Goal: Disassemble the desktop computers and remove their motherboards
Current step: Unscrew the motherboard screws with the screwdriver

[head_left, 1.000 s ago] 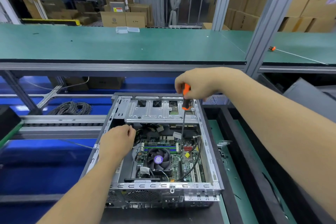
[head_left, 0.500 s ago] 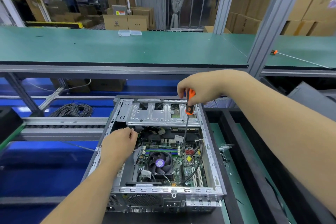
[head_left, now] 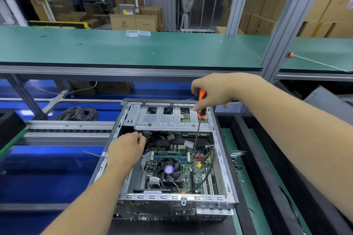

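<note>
An open desktop case lies flat in front of me, its green motherboard exposed with a black CPU fan in the middle. My right hand grips an orange-and-black screwdriver above the silver drive cage; its long shaft reaches down to the board near the red connectors. My left hand rests with curled fingers at the case's left inner edge, by the cable bundle; what it holds is hidden.
A green workbench runs across behind the case, with a small clear plastic box on it. A coil of grey cable lies left. A second screwdriver lies on the right bench. Circuit boards sit in the tray right of the case.
The view has tilted slightly, so the case sits lower in frame. Both hands stay nearly in place, the screwdriver still upright with its tip on the board.
</note>
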Motion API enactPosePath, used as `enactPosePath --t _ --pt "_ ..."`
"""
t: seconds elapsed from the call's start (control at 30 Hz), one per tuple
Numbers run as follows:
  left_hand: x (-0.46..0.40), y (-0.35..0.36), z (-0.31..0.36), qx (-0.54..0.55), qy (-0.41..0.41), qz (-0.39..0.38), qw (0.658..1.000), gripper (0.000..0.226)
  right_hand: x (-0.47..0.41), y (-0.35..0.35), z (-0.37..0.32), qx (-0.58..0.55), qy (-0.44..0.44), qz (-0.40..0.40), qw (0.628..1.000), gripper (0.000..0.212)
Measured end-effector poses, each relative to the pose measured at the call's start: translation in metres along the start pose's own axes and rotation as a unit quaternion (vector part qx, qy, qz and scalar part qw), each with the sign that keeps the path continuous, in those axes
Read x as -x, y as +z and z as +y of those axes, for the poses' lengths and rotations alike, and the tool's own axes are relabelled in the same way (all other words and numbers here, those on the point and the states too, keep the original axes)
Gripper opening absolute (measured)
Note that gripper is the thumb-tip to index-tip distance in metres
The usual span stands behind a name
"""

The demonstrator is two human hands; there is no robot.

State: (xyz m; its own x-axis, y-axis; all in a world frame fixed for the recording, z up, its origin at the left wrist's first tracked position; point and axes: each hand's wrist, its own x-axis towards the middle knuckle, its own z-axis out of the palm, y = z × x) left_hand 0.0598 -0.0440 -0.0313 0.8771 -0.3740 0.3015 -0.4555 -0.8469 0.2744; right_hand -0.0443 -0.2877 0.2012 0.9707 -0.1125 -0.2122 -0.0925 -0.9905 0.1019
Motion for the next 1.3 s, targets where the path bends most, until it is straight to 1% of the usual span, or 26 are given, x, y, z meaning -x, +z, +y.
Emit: enactPosePath --t 0.03,0.07,0.13,0.17,0.23,0.3,0.37,0.4,0.47,0.53,0.57,0.6,0.63,0.67,0.73,0.8,0.83,0.87,0.93,0.97,1.03,1.1,1.13,1.2,1.23,1.3 --pt "0.0 0.0 0.0 -0.002 0.001 -0.001 1.0 0.047 0.0 -0.001 -0.001 -0.003 0.028 -0.002 1.0 0.047" --pt "0.0 0.0 0.0 -0.003 0.002 -0.002 1.0 0.047 -0.001 -0.001 -0.001 0.003 0.035 -0.005 0.999 0.047" --pt "0.0 -0.001 0.001 -0.004 0.002 -0.002 1.0 0.048 -0.003 0.0 0.0 0.014 0.004 -0.011 1.0 0.023" --pt "0.0 -0.001 0.001 -0.004 0.001 -0.002 1.0 0.048 -0.003 -0.001 0.0 0.001 -0.012 -0.017 1.0 0.017" --pt "0.0 0.0 0.001 -0.003 0.001 -0.002 1.0 0.048 0.0 -0.003 -0.003 -0.024 0.001 -0.024 0.999 0.03" --pt "0.0 0.0 0.0 -0.004 0.001 -0.002 1.0 0.048 0.001 -0.006 -0.006 -0.002 0.025 -0.002 1.0 0.036" --pt "0.0 0.0 0.0 -0.002 0.002 0.0 1.0 0.048 -0.003 -0.005 -0.003 -0.004 -0.01 0.0 1.0 0.014" --pt "0.0 -0.001 0.0 -0.003 0.003 0.003 1.0 0.048 -0.002 -0.006 -0.003 -0.017 -0.026 -0.013 0.999 0.01" --pt "-0.001 -0.001 0.0 -0.01 0.007 0.006 1.0 0.048 -0.001 -0.006 -0.004 -0.031 -0.016 -0.025 0.999 0.022" --pt "0.0 -0.001 0.0 -0.013 0.008 0.004 1.0 0.047 -0.002 -0.004 -0.009 0.004 0.02 0.02 1.0 0.046" --pt "0.0 -0.001 0.0 -0.013 0.007 0.002 1.0 0.047 -0.005 -0.002 -0.009 0.025 0.021 0.046 0.998 0.049" --pt "0.0 -0.002 0.0 -0.01 0.006 0.001 1.0 0.047 -0.008 0.0 -0.008 0.018 0.01 0.058 0.998 0.043" --pt "0.0 -0.002 0.001 -0.006 0.006 0.001 1.0 0.046 -0.01 0.002 -0.006 -0.002 -0.006 0.057 0.998 0.029" --pt "0.0 -0.002 0.001 -0.002 0.007 0.002 1.0 0.046 -0.008 0.0 -0.005 -0.024 -0.019 0.039 0.999 0.019" --pt "0.0 -0.002 0.0 0.005 0.007 0.002 1.0 0.046 -0.006 -0.002 -0.006 -0.04 -0.009 0.006 0.999 0.03" --pt "0.0 -0.002 0.0 0.011 0.006 0.0 1.0 0.046 -0.007 -0.004 -0.009 -0.001 0.031 0.014 0.999 0.052" --pt "0.0 -0.003 0.0 0.011 0.007 0.0 1.0 0.046 -0.009 -0.004 -0.009 0.02 0.048 0.021 0.998 0.057" --pt "0.0 -0.003 0.0 0.01 0.008 0.001 1.0 0.046 -0.01 -0.003 -0.008 0.03 0.048 0.025 0.998 0.053" --pt "0.001 -0.003 0.001 0.006 0.009 0.005 1.0 0.046 -0.01 -0.003 -0.006 0.021 0.014 0.015 1.0 0.027" --pt "0.001 -0.003 0.001 0.007 0.009 0.007 1.0 0.046 -0.008 -0.004 -0.006 0.004 0.004 -0.004 1.0 0.019" --pt "0.001 -0.004 0.002 0.009 0.01 0.008 1.0 0.046 -0.006 -0.006 -0.005 -0.022 0.023 -0.031 0.999 0.034" --pt "0.002 -0.005 0.002 0.011 0.011 0.004 1.0 0.046 -0.006 -0.007 -0.006 -0.011 0.065 -0.025 0.997 0.055" --pt "0.002 -0.006 0.002 0.013 0.01 0.002 1.0 0.046 -0.008 -0.006 -0.005 -0.01 0.065 -0.014 0.998 0.054" --pt "0.002 -0.006 0.002 0.019 0.007 0.002 1.0 0.046 -0.008 -0.004 -0.001 -0.02 0.023 -0.011 0.999 0.029" --pt "0.002 -0.006 0.002 0.022 0.007 0.002 1.0 0.046 -0.006 -0.004 -0.002 -0.03 0.011 -0.019 0.999 0.025" --pt "0.002 -0.005 0.001 0.023 0.007 0.004 1.0 0.046 -0.005 -0.004 -0.002 -0.03 0.04 -0.024 0.998 0.04"
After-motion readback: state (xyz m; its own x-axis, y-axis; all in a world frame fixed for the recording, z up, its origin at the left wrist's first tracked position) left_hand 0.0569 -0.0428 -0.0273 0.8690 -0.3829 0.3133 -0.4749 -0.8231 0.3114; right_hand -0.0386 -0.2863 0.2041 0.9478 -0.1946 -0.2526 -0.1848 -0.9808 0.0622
